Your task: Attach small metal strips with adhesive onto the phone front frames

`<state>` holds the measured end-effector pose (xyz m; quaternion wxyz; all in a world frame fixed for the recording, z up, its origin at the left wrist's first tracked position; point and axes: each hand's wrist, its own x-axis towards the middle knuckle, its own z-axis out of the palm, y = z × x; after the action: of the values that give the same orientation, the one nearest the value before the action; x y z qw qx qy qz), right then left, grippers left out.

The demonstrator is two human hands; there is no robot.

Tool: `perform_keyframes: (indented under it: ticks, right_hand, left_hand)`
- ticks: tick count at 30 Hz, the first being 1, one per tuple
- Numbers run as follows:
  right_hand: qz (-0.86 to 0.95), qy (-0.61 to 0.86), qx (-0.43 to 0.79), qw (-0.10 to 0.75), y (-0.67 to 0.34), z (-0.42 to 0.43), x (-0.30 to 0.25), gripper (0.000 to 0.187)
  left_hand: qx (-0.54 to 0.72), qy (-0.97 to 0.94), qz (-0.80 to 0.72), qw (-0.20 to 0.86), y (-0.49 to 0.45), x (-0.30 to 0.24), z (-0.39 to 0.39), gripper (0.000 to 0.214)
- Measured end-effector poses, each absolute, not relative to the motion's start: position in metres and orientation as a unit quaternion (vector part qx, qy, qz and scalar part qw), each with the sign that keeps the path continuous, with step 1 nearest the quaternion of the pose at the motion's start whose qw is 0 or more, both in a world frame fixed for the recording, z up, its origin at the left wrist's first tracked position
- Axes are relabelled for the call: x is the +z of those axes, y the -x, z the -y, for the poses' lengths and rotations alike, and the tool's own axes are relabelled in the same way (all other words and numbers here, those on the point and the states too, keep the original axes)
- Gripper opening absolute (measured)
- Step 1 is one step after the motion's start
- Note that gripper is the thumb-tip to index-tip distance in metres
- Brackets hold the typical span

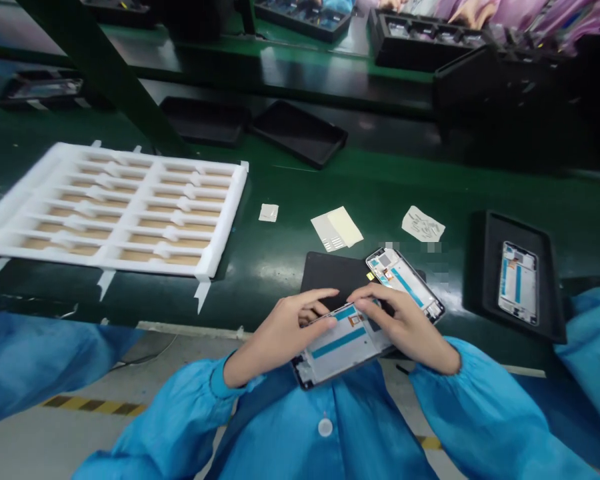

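Observation:
Between my hands is a phone frame (337, 353), silvery inside with blue strips and a small orange flex piece, tilted over the table's front edge. My left hand (300, 320) grips its left long edge, thumb on the inner face. At its upper right end, my right hand (403, 317) has thumb and fingers pinched on the frame; the fingertips hide what, if anything, is between them. Just beyond lies a second phone frame (405, 283), partly behind my right hand, on a black mat (325, 273). A small yellow tab (371, 276) sticks out beside it.
A white foam tray (153, 200) with slots is at left. Sticker sheets (347, 227), a small clear square (269, 213) and a marked paper scrap (423, 224) lie ahead. At right, a black tray (490, 267) holds another phone frame (519, 283), near a co-worker's blue sleeve (593, 340).

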<state>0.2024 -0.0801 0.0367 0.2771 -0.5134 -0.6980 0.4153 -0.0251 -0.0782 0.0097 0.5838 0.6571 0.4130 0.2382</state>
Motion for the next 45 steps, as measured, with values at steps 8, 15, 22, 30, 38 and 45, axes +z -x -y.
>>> perform_keyframes:
  ticks: [8, 15, 22, 30, 38, 45]
  right_hand:
    - [0.638, 0.534, 0.554, 0.011, -0.213, 0.012, 0.039, 0.017]
    - [0.671, 0.509, 0.539, -0.018, -0.209, -0.002, 0.050, 0.017]
    - [0.699, 0.481, 0.528, 0.030, -0.201, 0.060, 0.078, 0.020]
    - [0.666, 0.489, 0.563, 0.026, -0.201, 0.107, 0.072, 0.020]
    - [0.623, 0.463, 0.628, -0.056, -0.200, 0.112, 0.059, 0.023]
    - [0.614, 0.437, 0.650, -0.103, -0.196, 0.105, 0.064, 0.021]
  left_hand:
    - [0.277, -0.646, -0.463, 0.540, 0.028, -0.003, 0.106, 0.048]
    - [0.324, -0.647, -0.474, 0.502, 0.031, -0.012, 0.110, 0.032]
    - [0.264, -0.602, -0.434, 0.616, 0.021, 0.012, 0.121, 0.024]
    - [0.147, -0.538, -0.355, 0.750, 0.015, 0.009, 0.137, 0.034]
    - [0.064, -0.589, -0.332, 0.734, 0.019, 0.009, 0.142, 0.038]
    - [0.026, -0.647, -0.276, 0.710, 0.023, 0.017, 0.135, 0.039]
